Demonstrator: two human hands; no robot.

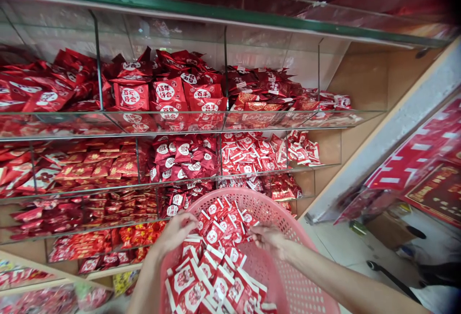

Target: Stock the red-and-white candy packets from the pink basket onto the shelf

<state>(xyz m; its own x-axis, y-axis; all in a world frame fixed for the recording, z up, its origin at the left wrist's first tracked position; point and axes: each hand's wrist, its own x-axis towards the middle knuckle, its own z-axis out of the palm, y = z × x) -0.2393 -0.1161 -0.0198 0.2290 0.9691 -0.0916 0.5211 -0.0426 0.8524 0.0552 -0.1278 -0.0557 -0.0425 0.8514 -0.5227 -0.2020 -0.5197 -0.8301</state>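
Note:
A pink perforated plastic basket (pixel 295 223) is in front of me, holding many small red-and-white sealed packets. At the left side of the basket, my left hand (pixel 180 231) has its fingers curled against a heap of small packets (pixel 223 223). My right hand (pixel 268 239) presses on the same heap from the right, fingers bent in. The heap sits between both hands, and the fingertips are partly hidden by packets. Nearer to me lie larger-looking red packets (pixel 194 283) with white ends and printed white ovals.
Glass shelves (pixel 173 134) with upright dividers rise behind the basket, filled with red packets (pixel 165 90) in several rows. A thick glass edge (pixel 216 14) runs across the top. On the right are a pale post (pixel 360 155), red hanging decorations (pixel 414 146) and a tiled floor (pixel 329 242).

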